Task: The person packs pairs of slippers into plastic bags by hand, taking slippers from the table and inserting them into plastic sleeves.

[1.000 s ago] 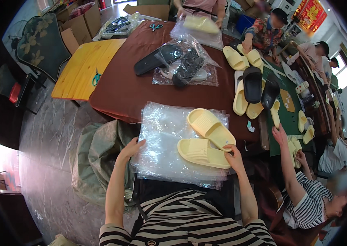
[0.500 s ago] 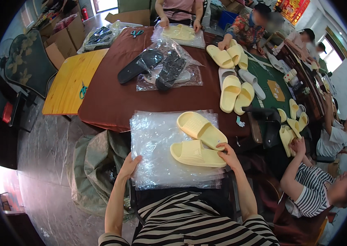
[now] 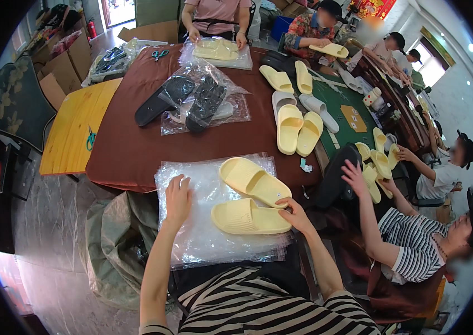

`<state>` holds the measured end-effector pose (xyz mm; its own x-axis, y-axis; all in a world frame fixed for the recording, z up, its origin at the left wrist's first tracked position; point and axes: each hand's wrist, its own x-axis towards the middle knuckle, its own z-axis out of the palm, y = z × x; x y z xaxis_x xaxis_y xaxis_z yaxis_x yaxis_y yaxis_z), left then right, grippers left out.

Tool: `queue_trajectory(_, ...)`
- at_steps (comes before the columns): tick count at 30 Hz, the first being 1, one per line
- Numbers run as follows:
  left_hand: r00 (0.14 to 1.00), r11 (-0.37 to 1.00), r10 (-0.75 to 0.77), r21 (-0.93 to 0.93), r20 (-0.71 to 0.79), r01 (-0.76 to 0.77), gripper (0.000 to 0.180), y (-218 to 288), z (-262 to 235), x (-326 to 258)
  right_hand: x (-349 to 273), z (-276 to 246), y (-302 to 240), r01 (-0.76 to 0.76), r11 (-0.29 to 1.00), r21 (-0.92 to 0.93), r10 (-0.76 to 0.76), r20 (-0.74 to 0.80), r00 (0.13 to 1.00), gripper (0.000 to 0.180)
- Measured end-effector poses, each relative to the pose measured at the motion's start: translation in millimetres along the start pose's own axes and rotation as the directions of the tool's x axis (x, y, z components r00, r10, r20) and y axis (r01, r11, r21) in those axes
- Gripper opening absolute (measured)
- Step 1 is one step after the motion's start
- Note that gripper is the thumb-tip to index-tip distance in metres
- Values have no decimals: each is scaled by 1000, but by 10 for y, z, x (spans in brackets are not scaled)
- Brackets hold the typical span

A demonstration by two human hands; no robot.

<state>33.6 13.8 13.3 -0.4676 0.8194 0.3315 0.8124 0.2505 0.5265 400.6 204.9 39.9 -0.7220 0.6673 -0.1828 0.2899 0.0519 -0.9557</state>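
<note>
A pair of pale yellow slide slippers (image 3: 252,183) lies side by side on a stack of clear plastic bags (image 3: 194,240) in front of me. With thumb and fingers my right hand (image 3: 296,215) grips the pair at the heel ends. My left hand (image 3: 178,200) rests on the left part of the bag stack, fingers apart and slightly bent, holding nothing that I can see. Both slippers point to the left, their ribbed straps facing up.
Beyond the stack, black slippers (image 3: 206,103) lie in clear bags on the brown-covered table (image 3: 119,139). More yellow slippers (image 3: 289,131) and grey ones stand at the right. A co-worker's hand (image 3: 355,177) reaches beside a black slipper (image 3: 334,173). Scissors (image 3: 91,138) lie on a yellow table (image 3: 72,142).
My left hand has moved from the bags' left edge up onto the stack, and its fingers have spread. The right hand keeps its grip. A co-worker at right has raised a hand beside a black slipper.
</note>
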Motion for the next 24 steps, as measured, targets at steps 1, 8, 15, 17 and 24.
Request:
queue_trajectory(1,999,992,35,119,-10,-34,41,43,105,-22,-20,-1,-25,-5,999,47,5,-13,1000,29)
queue_trajectory(8,999,995,-27,96,37,23,53,159,238,-67,128,-344,-259,109,971,214,-20,-382,924,30)
queue_trajectory(15,999,998,-36,61,5,36,55,158,263,-60,1181,-725,-271,370,913,172,-108,-772,626,34)
queue_trajectory(17,1000,997,-30,67,-5,31,55,132,292,-74,1466,-757,-338,445,850,280,-8,-840,543,35)
queue_trajectory(24,999,997,-26,75,-26,28,55,116,348,-77,1938,-1070,-100,222,951,216,118,-915,385,36)
